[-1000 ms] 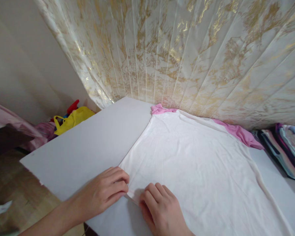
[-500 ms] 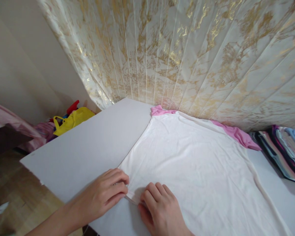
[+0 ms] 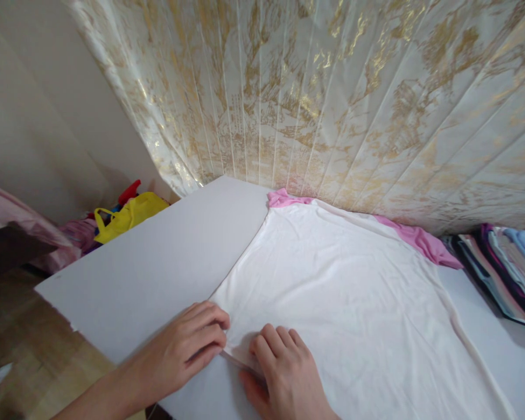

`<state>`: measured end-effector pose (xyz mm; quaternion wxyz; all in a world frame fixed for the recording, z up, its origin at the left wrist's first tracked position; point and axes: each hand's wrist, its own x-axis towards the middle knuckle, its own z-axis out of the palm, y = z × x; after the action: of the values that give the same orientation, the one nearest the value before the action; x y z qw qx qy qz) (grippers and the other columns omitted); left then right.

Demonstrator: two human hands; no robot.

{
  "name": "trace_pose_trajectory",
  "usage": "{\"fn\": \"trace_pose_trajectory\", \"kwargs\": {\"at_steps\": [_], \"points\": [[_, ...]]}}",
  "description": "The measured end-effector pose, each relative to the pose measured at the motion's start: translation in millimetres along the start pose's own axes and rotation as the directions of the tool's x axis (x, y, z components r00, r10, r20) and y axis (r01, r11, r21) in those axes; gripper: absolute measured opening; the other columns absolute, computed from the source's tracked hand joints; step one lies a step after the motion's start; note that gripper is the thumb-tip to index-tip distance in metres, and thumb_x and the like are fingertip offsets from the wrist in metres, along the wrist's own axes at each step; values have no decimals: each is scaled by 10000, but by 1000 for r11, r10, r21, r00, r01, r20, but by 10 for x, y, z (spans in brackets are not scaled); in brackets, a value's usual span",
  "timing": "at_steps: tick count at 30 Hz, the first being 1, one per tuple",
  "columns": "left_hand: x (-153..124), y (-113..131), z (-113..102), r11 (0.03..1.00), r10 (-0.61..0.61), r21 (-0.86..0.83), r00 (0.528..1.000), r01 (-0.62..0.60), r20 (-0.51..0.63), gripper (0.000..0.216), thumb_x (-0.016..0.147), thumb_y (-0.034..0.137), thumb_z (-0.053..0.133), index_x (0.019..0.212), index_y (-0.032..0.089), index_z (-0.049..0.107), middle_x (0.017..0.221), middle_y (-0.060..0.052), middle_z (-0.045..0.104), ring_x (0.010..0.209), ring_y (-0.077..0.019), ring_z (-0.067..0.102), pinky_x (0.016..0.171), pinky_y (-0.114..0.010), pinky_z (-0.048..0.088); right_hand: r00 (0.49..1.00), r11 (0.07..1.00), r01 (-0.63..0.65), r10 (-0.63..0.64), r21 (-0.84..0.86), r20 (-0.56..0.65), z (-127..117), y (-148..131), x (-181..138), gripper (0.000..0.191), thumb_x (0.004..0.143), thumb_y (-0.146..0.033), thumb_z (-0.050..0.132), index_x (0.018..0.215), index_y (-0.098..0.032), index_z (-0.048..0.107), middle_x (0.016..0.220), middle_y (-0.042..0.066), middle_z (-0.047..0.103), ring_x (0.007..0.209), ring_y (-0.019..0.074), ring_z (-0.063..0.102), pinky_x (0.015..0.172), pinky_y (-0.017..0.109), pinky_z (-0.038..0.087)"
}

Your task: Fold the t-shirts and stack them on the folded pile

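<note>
A white T-shirt [image 3: 332,291] with pink sleeves lies spread on a white tabletop [image 3: 170,256], its sleeves toward the wall. My left hand [image 3: 192,344] has its fingers closed on the lower left corner of the shirt. Just to the right, my right hand [image 3: 286,370] rests at the bottom hem with curled fingers on the cloth and the thumb at the hem's near side. Part of the hem is hidden under this hand. Shallow wrinkles cross the middle of the shirt.
A stack of folded clothes [image 3: 503,268] stands at the right. Behind the table hangs a white and gold patterned curtain [image 3: 289,99]. Beyond the left table edge are a yellow bag [image 3: 133,216] and pink cloth [image 3: 56,245]. Wooden floor [image 3: 30,338] shows at lower left.
My right thumb has shifted slightly left, away from the index finger. The left hand stays at the corner, and the shirt lies almost as before.
</note>
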<state>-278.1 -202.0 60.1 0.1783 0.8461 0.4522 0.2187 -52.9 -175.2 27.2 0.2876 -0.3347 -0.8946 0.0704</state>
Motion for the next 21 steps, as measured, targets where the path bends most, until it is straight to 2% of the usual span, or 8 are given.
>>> {"fn": "trace_pose_trajectory", "kwargs": {"at_steps": [5,11,14,18,21], "points": [[-21,-3,10,1000,0,20,1000,0,-4,149,929,93,497,884,203,585,1027,-44,600,1000,-182,554,900,-296,447,997,998,53,-54,-12,-58,39,22,12,157,761,-109,586,735,-222,478,707,-20,542,632,164,459,600,306,273],[-40,-8,41,999,-10,43,1000,11,-4,150,917,74,507,893,205,575,1041,-41,601,1010,-182,557,930,-304,438,988,993,117,-118,-15,-103,39,62,30,176,836,-83,491,717,-212,483,663,-18,521,604,156,448,583,294,272],[-48,-12,45,999,-16,39,1000,16,-2,146,928,82,497,903,205,571,1049,-43,603,1025,-182,554,963,-315,425,988,991,131,-129,20,-89,13,50,33,174,854,-88,472,727,-206,491,681,-11,527,603,151,448,571,287,279],[-65,-20,44,1000,7,14,999,-6,-47,157,934,83,482,895,203,575,1055,-47,608,1037,-180,552,931,-300,448,992,988,126,-124,87,-32,-20,32,23,159,855,-93,471,744,-203,496,698,-6,535,621,150,461,576,279,297],[-74,-25,45,1000,24,4,999,-23,-48,153,938,83,483,896,203,567,1044,-46,613,1041,-180,551,927,-301,451,992,988,122,-120,91,-31,-20,34,15,160,834,-87,473,729,-206,489,685,-8,535,627,153,463,583,282,302]]}}
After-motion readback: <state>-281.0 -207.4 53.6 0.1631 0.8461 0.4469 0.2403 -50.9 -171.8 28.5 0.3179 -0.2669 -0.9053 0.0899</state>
